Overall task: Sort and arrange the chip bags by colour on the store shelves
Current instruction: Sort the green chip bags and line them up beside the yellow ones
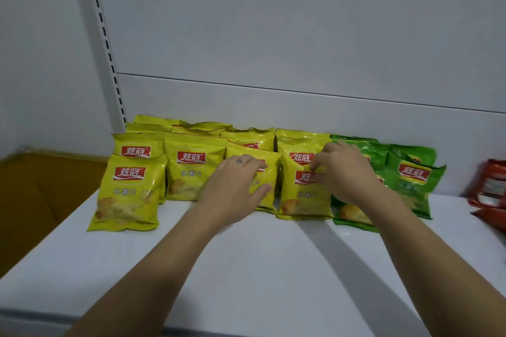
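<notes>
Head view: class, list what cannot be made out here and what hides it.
Red bags: cut by the right edge; count unclear.
Front green bag: label mostly behind the right hand, which pinches the neighbouring yellow bag.
Middle yellow bag: label under the left hand; grip unclear.
Rear yellow bags: only tops show.

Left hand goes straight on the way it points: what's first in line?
The front yellow bag right at the left hand's fingertips. The hand may already touch it, but depth is unclear.
</notes>
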Demonstrator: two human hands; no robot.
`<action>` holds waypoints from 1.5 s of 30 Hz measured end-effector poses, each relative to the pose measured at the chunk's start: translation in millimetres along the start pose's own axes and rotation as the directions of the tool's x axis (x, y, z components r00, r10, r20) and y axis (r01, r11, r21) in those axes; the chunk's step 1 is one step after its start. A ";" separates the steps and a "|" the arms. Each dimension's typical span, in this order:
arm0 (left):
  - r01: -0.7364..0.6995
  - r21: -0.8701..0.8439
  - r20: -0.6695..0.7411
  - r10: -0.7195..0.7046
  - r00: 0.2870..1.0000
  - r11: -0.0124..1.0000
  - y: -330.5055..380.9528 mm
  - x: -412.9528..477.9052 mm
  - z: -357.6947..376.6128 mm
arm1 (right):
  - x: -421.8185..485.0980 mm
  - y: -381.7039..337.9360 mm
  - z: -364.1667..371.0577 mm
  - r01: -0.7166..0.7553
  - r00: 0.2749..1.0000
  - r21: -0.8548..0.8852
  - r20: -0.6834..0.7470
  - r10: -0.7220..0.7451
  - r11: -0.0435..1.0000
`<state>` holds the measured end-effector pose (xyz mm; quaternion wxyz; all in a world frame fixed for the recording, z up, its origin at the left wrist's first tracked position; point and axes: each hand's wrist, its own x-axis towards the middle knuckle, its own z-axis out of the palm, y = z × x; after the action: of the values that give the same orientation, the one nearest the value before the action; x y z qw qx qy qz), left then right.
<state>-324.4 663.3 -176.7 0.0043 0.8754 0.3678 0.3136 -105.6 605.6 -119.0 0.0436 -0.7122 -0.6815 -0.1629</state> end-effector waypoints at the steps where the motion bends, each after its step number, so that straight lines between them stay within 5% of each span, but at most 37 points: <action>1: -0.014 0.006 -0.049 0.015 0.999 1.000 -0.5 -2.6 -0.4 | -2.8 0.6 -1.8 0.015 1.000 -0.004 -0.010 -0.015 1.000; 6: 0.030 0.068 -0.162 -0.018 0.987 0.997 -22.9 -24.8 -23.1 | -12.9 -6.0 -27.6 0.082 0.990 -0.016 -0.110 -0.083 0.997; 11: 0.277 0.239 -0.184 -0.237 0.954 0.931 -75.1 -55.2 -62.6 | -9.3 -59.1 -41.5 0.195 0.971 0.152 -0.172 -0.169 0.969; 19: 0.371 0.385 0.121 -0.444 0.888 0.845 -126.3 -104.3 -101.4 | 28.8 -168.7 -13.3 0.263 0.947 0.211 -0.243 -0.210 0.941; 30: 0.368 0.273 -0.032 -0.374 0.927 0.889 -142.9 -110.2 -70.8 | 46.9 -210.0 18.8 0.238 0.911 0.128 -0.374 -0.176 0.963; 36: 0.341 0.269 -0.077 -0.333 0.940 0.901 -147.9 -114.3 -60.5 | 39.2 -205.6 27.6 0.198 0.937 0.157 -0.321 -0.140 0.967; 45: 0.312 0.271 0.001 -0.325 0.946 0.910 -147.0 -115.2 -66.7 | 32.8 -203.0 35.0 0.213 0.927 0.218 -0.354 -0.126 0.953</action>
<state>-516.9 681.1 -221.0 -0.0544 0.8032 0.5443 0.2358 -298.9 660.6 -175.0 0.2349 -0.6004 -0.7386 -0.1971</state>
